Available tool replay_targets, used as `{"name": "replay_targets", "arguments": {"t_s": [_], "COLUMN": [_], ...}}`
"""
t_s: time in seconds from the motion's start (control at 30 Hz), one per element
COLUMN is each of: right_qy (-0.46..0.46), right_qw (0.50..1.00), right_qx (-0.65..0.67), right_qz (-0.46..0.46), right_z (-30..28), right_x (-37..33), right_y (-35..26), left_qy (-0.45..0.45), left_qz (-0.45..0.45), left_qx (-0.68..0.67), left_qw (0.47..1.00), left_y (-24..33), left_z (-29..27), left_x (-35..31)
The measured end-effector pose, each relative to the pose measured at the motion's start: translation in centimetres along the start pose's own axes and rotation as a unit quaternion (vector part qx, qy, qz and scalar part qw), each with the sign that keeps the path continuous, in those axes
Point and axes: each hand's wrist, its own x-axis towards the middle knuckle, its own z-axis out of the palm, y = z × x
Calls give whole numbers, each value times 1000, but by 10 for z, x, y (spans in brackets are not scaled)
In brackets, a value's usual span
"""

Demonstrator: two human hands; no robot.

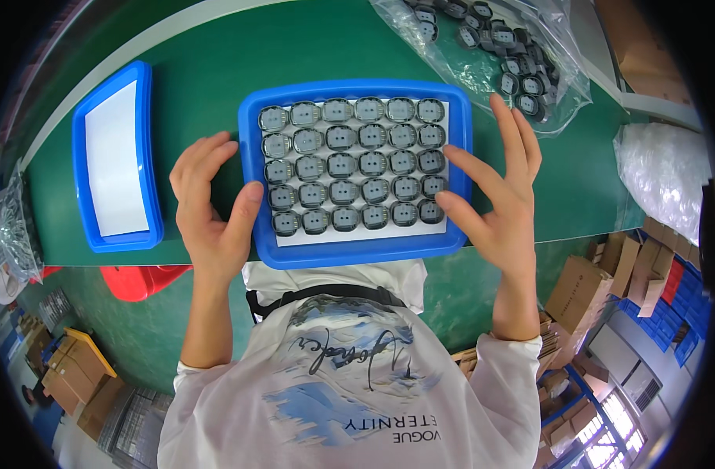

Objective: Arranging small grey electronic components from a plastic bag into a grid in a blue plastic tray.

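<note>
In front of me on the green table lies a blue tray [357, 255] with a white lining. Neat rows of small grey-and-black rounded plastic parts [343, 164] fill it, each with two dark dots on top. Beside the tray's left rim is my left hand [210, 205], fingers bent, thumb apart with its tip at the rim, holding nothing. My right hand [500, 195] spreads its fingers over the right rim. Its thumb and index tips are by the rightmost column of parts; whether they touch a part I cannot tell.
A clear plastic bag [443, 66] holding more such parts lies at the far right. Left of me are blue trays [145, 156], apparently stacked, with a white lining. A whitish plastic bag [661, 176] sits at the right end; cardboard boxes [578, 291] and a red stool [143, 281] stand below table level.
</note>
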Motion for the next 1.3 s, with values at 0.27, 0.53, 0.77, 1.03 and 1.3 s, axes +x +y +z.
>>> {"name": "replay_targets", "arguments": {"t_s": [0.27, 0.53, 0.77, 1.03, 1.3], "right_qy": [-38, -26, -32, -13, -36], "right_qw": [999, 999, 999, 999, 999], "right_qx": [10, -40, -8, -40, -31], "right_qz": [-7, 12, 15, 24, 6], "right_z": [9, 6, 7, 12, 9], "right_x": [-10, -20, -21, -6, -11], "right_y": [-13, -13, -20, -14, -23], "left_qy": [-18, -6, -9, -9, -96], "left_qz": [15, 15, 14, 14, 113], "left_qx": [-1, -6, -9, -5, 90], "left_qw": [1000, 1000, 1000, 1000, 985], "left_y": [0, -1, 0, 0, 28], "left_z": [1, 1, 2, 1, -9], "left_x": [0, 0, 1, 1, 10]}}
